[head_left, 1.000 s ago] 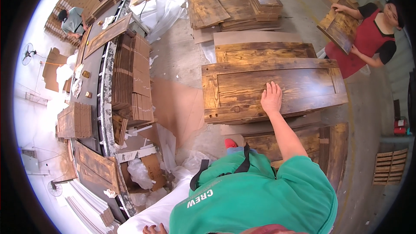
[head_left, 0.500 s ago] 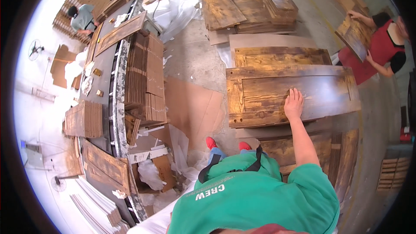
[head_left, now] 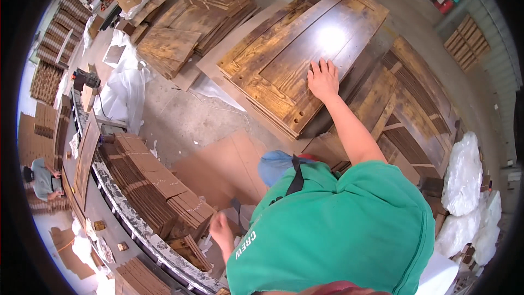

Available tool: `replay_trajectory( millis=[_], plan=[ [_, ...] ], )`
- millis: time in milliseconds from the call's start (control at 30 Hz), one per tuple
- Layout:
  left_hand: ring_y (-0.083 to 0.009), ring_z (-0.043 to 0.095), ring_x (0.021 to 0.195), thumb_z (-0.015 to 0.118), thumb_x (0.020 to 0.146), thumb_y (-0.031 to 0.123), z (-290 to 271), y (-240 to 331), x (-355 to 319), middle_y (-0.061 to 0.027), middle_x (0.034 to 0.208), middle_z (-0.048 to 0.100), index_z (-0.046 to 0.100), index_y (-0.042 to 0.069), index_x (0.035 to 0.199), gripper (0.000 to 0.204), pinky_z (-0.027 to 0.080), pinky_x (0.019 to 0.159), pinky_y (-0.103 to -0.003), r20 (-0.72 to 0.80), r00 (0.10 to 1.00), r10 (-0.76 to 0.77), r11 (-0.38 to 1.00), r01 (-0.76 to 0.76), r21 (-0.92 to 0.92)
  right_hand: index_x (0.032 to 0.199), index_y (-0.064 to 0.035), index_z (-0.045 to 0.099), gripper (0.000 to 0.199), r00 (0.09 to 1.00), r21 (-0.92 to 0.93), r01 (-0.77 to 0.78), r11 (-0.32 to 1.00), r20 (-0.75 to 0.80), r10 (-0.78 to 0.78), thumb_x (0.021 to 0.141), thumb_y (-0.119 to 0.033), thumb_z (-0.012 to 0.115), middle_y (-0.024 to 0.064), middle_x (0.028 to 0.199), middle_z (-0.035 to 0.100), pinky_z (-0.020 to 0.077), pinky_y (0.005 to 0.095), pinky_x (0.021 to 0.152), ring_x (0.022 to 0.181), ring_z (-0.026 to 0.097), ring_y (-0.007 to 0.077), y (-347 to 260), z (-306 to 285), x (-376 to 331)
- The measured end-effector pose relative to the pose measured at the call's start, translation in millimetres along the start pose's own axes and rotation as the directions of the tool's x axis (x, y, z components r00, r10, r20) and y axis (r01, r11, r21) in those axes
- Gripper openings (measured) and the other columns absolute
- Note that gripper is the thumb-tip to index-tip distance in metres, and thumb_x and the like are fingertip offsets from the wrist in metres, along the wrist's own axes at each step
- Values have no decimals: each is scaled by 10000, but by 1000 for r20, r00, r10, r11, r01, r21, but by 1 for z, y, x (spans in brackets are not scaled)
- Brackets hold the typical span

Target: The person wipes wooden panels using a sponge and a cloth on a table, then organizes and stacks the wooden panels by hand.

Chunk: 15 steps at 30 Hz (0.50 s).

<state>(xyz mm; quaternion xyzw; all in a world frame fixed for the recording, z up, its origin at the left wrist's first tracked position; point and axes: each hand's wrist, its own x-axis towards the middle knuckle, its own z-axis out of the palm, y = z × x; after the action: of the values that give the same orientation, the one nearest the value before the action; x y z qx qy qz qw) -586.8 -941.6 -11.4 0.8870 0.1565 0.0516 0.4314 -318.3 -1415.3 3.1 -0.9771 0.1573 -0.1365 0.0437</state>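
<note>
Fingers of right hand (head_left: 323, 79) spread flat on wooden door panel (head_left: 295, 49).

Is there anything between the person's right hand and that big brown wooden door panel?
No, nothing visible. The right hand lies flat on the wooden door panel, fingers spread on its surface. The left hand is far from it, down by the stacks of small boards on the workbench.

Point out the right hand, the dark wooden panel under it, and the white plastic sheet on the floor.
right hand (head_left: 323, 79): head view, back of the hand.
dark wooden panel (head_left: 284, 57): head view, recessed middle face.
white plastic sheet (head_left: 123, 90): head view, crumpled middle.
</note>
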Motion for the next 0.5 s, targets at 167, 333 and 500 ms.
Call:
replay_trajectory(
  millis=[167, 333, 500],
  plan=[
    [-148, 568, 852, 641, 829, 117, -45, 122, 131, -71, 860, 629, 653, -12, 848, 130, 438, 771, -271, 194, 949, 249, 930, -179, -320, 1315, -115, 387, 451, 993, -15, -76, 997, 95, 77, 916, -322, 360, 135, 1385, 329, 151, 467, 1080, 1324, 205, 332, -26, 4, -8],
    [-321, 426, 1160, 662, 760, 218, -85, 218, 196, -151, 1117, 538, 656, 9, 704, 217, 292, 981, -455, 247, 671, 699, 684, -527, -505, 1328, -126, 383, 456, 983, -21, -150, 989, 102, 151, 923, -329, 334, 125, 1407, 303, 152, 458, 1087, 1326, 198, 337, -50, 3, -22],
    [-359, 400, 1202, 731, 679, 410, -85, 299, 240, -199, 1182, 516, 626, 48, 682, 377, 236, 1021, -495, 213, 520, 827, 493, -492, -718, 1323, -143, 392, 454, 980, 20, -172, 985, 109, 169, 926, -351, 326, 118, 1412, 295, 136, 436, 1098, 1332, 182, 329, -58, -5, -24]
  ],
)
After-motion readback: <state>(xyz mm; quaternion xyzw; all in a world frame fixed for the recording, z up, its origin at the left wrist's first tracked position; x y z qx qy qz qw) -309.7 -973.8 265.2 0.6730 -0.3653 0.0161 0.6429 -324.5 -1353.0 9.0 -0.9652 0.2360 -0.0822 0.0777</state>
